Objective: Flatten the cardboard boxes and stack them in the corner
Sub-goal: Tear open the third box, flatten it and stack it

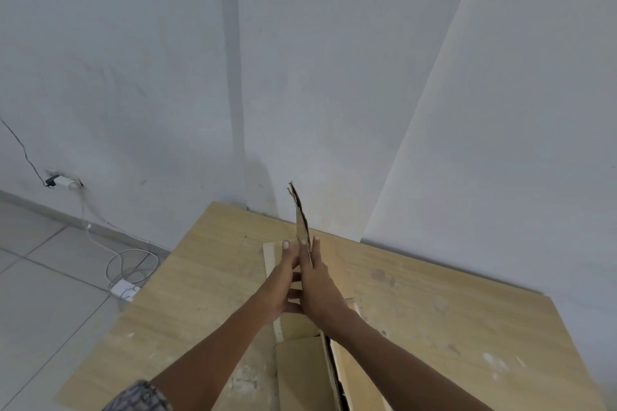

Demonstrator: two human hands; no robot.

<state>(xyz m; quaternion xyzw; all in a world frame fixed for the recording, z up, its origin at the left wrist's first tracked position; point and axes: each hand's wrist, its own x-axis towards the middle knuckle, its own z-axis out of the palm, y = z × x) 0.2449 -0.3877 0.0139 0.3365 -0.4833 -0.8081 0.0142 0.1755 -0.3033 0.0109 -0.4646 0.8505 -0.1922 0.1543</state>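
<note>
A flattened brown cardboard box point(301, 220) stands on edge over the wooden table point(200, 277), seen edge-on, its torn top pointing toward the wall corner. My left hand point(282, 280) presses flat against its left face and my right hand point(317, 284) against its right face, so the cardboard is squeezed between my two palms. Its lower edge runs back toward me between my forearms. More flat cardboard point(298, 367) lies on the table under my arms, partly hidden by them.
White walls meet in a corner just behind the table. On the tiled floor at the left lie a coiled white cable point(132, 265) and a white adapter point(124, 289). A wall socket with a plug point(63, 181) sits low on the left wall.
</note>
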